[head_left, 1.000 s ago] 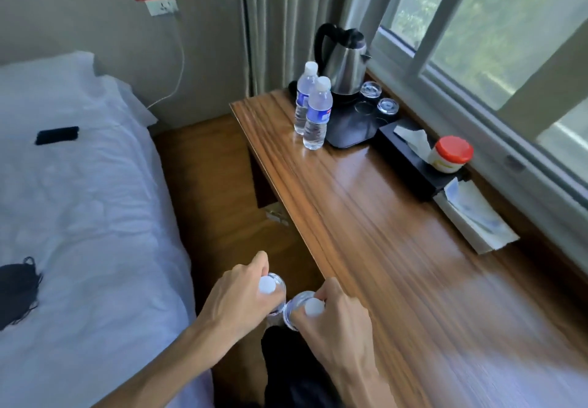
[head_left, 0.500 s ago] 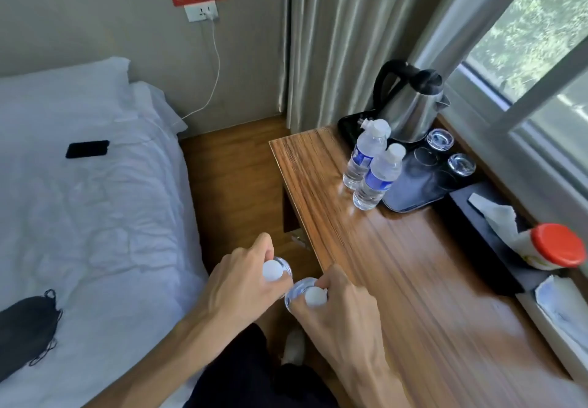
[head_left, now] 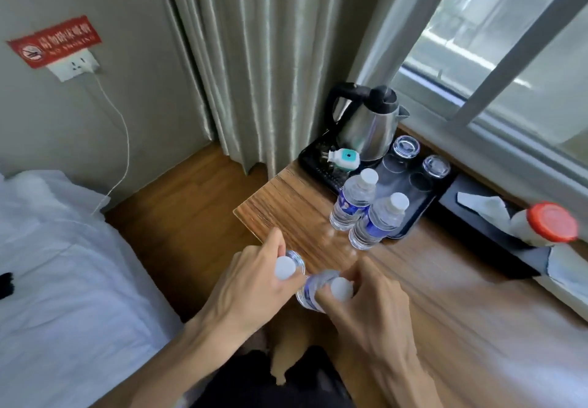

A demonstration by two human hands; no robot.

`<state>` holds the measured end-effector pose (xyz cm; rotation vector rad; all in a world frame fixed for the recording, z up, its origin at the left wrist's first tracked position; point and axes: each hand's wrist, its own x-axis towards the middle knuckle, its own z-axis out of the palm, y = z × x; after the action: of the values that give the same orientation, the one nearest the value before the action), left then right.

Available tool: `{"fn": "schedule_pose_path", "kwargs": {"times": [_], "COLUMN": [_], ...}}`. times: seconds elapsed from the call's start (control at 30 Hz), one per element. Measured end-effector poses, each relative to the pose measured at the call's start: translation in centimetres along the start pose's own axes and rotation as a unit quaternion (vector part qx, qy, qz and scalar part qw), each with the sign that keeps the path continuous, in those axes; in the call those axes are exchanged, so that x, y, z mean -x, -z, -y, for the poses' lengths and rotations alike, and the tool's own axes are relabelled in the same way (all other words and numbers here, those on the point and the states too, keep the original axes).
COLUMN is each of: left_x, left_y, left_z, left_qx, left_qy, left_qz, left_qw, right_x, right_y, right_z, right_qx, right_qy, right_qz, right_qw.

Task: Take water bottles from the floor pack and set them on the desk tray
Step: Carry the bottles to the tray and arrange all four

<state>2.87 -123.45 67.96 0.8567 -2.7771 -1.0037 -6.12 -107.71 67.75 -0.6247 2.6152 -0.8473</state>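
My left hand (head_left: 251, 283) grips a water bottle (head_left: 286, 267) by its neck, the white cap showing. My right hand (head_left: 366, 306) grips a second water bottle (head_left: 313, 293) with a blue label the same way. Both are held at the near left edge of the wooden desk (head_left: 429, 296). Two more blue-labelled bottles, one (head_left: 351, 201) behind the other (head_left: 377, 221), stand upright on the desk against the front edge of the black tray (head_left: 423, 204). The floor pack is out of sight.
On the tray stand a steel kettle (head_left: 369, 121), two upturned glasses (head_left: 405, 147) and a small white-teal plug device (head_left: 345, 159). A black tissue box (head_left: 486, 216) and a red-capped jar (head_left: 547, 224) lie to the right. The bed (head_left: 63, 280) is on the left, curtains (head_left: 254, 57) behind.
The view has shifted closer to the desk's far end and tray. Both hands, still holding their bottles, have come forward and up to the desk edge, nearer the standing bottles.
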Motion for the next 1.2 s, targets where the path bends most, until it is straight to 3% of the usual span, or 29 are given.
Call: {"fn": "schedule_pose_path", "kwargs": {"times": [0.37, 1.0, 1.2], "left_x": [-10.9, -15.3, -15.6], "left_y": [-1.7, -3.7, -3.5], "left_z": [-2.2, -2.1, -1.9], "left_qx": [-0.046, -0.013, 0.058], "left_qy": [-0.137, -0.168, -0.164], "left_qz": [0.092, 0.103, 0.131], "left_qw": [0.985, 0.98, 0.976], "right_x": [-4.4, -8.5, -7.9], "right_y": [-0.5, -0.9, -0.9], "right_z": [-0.7, -0.7, -1.1], "right_qx": [-0.021, -0.041, -0.042], "right_qy": [-0.097, -0.169, -0.167], "right_qz": [-0.154, -0.219, -0.193], "right_qw": [0.983, 0.96, 0.966]}}
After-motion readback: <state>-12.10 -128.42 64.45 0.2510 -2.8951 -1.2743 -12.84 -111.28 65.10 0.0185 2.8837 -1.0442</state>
